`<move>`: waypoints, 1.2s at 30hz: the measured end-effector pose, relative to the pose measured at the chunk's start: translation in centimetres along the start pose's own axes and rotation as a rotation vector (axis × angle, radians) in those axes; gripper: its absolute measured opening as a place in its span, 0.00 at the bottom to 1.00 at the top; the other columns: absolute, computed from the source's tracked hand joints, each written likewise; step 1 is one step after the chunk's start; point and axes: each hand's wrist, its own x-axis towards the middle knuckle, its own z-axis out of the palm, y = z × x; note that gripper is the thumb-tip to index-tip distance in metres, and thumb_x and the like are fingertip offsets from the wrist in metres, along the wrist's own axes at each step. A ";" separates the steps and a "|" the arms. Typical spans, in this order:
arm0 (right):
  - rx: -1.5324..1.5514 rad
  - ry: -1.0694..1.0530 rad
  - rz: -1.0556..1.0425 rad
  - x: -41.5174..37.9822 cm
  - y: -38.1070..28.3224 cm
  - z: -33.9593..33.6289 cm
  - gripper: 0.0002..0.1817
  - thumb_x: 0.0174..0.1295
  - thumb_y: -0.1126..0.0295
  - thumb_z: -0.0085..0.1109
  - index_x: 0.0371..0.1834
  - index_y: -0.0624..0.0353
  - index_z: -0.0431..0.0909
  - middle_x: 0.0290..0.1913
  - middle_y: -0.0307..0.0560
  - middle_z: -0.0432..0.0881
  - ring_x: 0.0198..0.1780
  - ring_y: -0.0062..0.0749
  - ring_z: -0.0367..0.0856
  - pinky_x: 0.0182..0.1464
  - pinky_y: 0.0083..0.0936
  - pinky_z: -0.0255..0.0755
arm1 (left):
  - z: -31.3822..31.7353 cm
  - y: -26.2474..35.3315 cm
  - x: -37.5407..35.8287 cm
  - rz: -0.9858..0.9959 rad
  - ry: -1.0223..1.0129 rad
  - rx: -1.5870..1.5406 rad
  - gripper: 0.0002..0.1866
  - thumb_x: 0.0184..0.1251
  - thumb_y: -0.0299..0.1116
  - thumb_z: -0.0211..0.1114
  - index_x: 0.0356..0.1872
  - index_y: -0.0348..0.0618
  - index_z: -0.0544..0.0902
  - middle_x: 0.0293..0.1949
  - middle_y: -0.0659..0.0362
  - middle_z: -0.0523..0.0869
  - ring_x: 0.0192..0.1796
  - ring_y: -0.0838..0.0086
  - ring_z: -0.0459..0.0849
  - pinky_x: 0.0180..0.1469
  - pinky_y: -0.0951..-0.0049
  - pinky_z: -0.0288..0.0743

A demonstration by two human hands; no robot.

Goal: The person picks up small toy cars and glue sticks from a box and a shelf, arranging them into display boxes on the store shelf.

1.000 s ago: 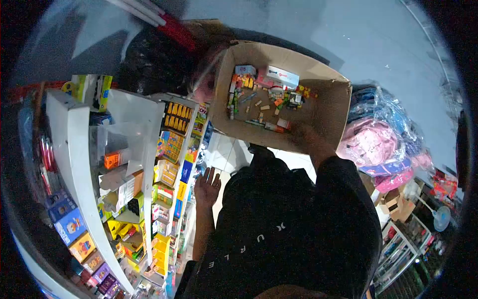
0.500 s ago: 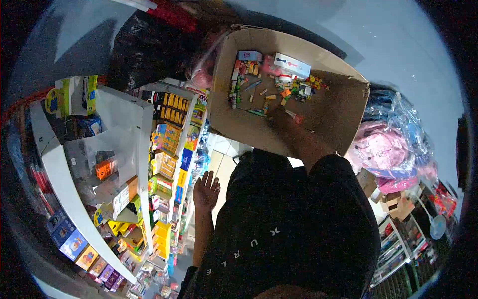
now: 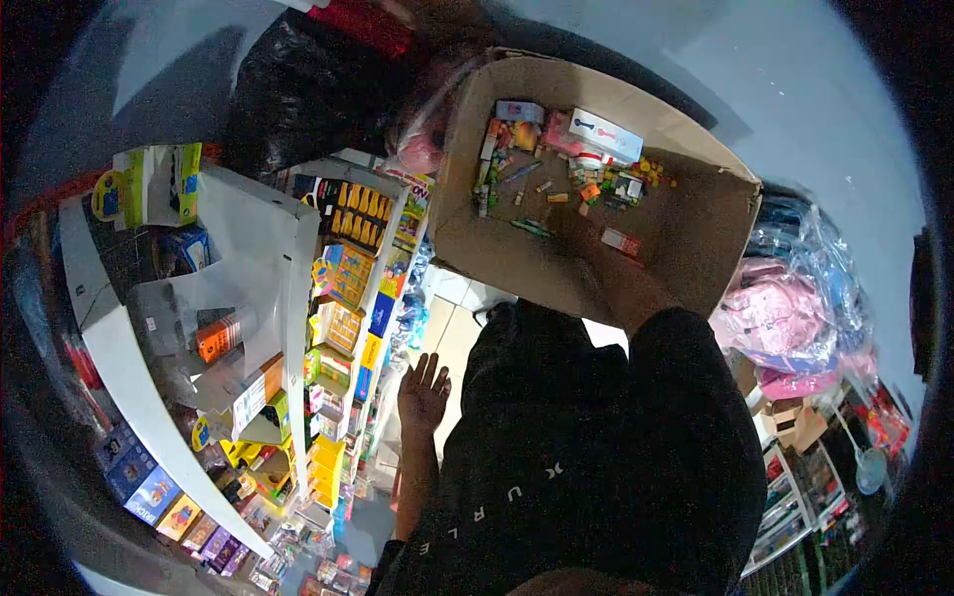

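A large cardboard box (image 3: pixel 696 238) lies in front of me, its inside facing me, with many small coloured items scattered on its bottom. My right hand (image 3: pixel 586 243) reaches into it, dark and in shadow, so its fingers are hard to make out. Close by that hand lie a small red-and-white packet (image 3: pixel 621 241) and a green stick-like piece (image 3: pixel 532 227). Further back rests a white box (image 3: pixel 606 134) beside a pale blue box (image 3: pixel 519 110). Outside the cardboard, my left hand (image 3: pixel 425 392) is open, palm up and fingers spread, holding nothing, near the shelf of goods.
White shelving (image 3: pixel 295 328) with packaged goods (image 3: pixel 358 214) stands at left. A black plastic bag (image 3: pixel 308 99) is above it, near someone's red sleeve (image 3: pixel 368 25). Pink bags in clear plastic (image 3: pixel 770 313) sit at right, above a rack (image 3: pixel 790 497).
The view has shifted, so the box and shelves appear slightly further right. My right hand has moved a little within the box, and the red-and-white packet near it lies differently. My left hand stays open.
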 end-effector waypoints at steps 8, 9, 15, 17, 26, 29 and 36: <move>-0.016 0.050 -0.001 3.0 -3.5 2.5 0.22 0.60 0.65 0.60 0.57 0.61 0.73 0.50 0.58 0.79 0.52 0.48 0.79 0.54 0.42 0.73 | -2.2 -1.0 -0.9 -0.022 0.006 -0.037 0.26 0.74 0.49 0.50 0.66 0.46 0.69 0.65 0.55 0.74 0.55 0.60 0.76 0.54 0.61 0.72; -0.013 0.048 0.001 3.4 -3.5 2.6 0.23 0.60 0.65 0.60 0.57 0.61 0.73 0.50 0.58 0.79 0.53 0.48 0.79 0.55 0.42 0.73 | -2.6 -1.1 -0.9 -0.019 0.018 -0.031 0.25 0.74 0.49 0.50 0.65 0.45 0.69 0.65 0.55 0.74 0.55 0.59 0.76 0.54 0.61 0.72; -0.012 0.025 -0.016 4.2 -3.0 3.3 0.24 0.60 0.65 0.60 0.59 0.61 0.72 0.52 0.59 0.78 0.54 0.50 0.78 0.56 0.43 0.72 | -3.4 -2.0 -1.2 -0.026 0.049 -0.075 0.25 0.75 0.48 0.49 0.66 0.46 0.69 0.65 0.55 0.74 0.54 0.59 0.77 0.54 0.61 0.72; -0.014 0.018 -0.028 4.1 -2.5 3.4 0.24 0.60 0.65 0.60 0.60 0.61 0.71 0.53 0.59 0.78 0.55 0.50 0.77 0.56 0.44 0.72 | -4.2 -2.3 -0.9 -0.020 0.034 -0.031 0.25 0.75 0.47 0.49 0.67 0.46 0.68 0.66 0.55 0.73 0.54 0.58 0.77 0.54 0.61 0.73; 0.004 -0.025 -0.101 5.0 -0.6 3.3 0.27 0.60 0.64 0.59 0.62 0.60 0.70 0.56 0.60 0.77 0.57 0.52 0.76 0.58 0.45 0.71 | -3.6 -2.6 -1.0 -0.020 0.057 -0.029 0.25 0.76 0.47 0.48 0.68 0.46 0.67 0.67 0.53 0.71 0.55 0.58 0.76 0.54 0.61 0.73; 0.024 -0.032 -0.132 5.2 -0.3 2.8 0.27 0.60 0.64 0.59 0.63 0.60 0.69 0.57 0.61 0.77 0.58 0.52 0.76 0.59 0.46 0.71 | -4.1 -2.8 -0.6 -0.011 0.026 -0.021 0.25 0.76 0.47 0.48 0.67 0.45 0.68 0.67 0.53 0.72 0.56 0.58 0.76 0.54 0.61 0.73; 0.053 -0.013 -0.163 7.4 -0.7 2.6 0.30 0.59 0.63 0.61 0.66 0.59 0.67 0.59 0.62 0.76 0.61 0.54 0.75 0.60 0.46 0.70 | -4.2 -2.8 -0.3 -0.024 0.037 -0.007 0.26 0.76 0.48 0.49 0.67 0.45 0.68 0.66 0.53 0.73 0.56 0.58 0.77 0.56 0.61 0.71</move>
